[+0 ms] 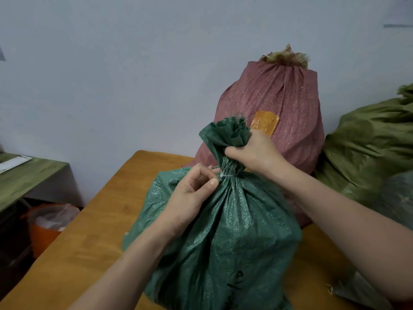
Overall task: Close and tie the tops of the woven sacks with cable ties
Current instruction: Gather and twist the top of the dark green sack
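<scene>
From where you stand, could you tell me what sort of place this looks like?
Probably a plain storeroom or packing room: full woven sacks, a red sack and an olive sack, stand against a bare wall behind a wooden table.

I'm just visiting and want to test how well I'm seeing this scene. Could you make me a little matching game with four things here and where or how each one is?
Things:
1. dark green sack
2. pink sack
3. white cable tie
4. orange bin

Descriptions:
A. on the floor, to the left of the wooden table
B. looped around a gathered sack neck
C. standing against the wall, with an orange patch on its side
D. nearest the camera, neck gripped by the right hand

Pairs: 1-D, 2-C, 3-B, 4-A
</scene>
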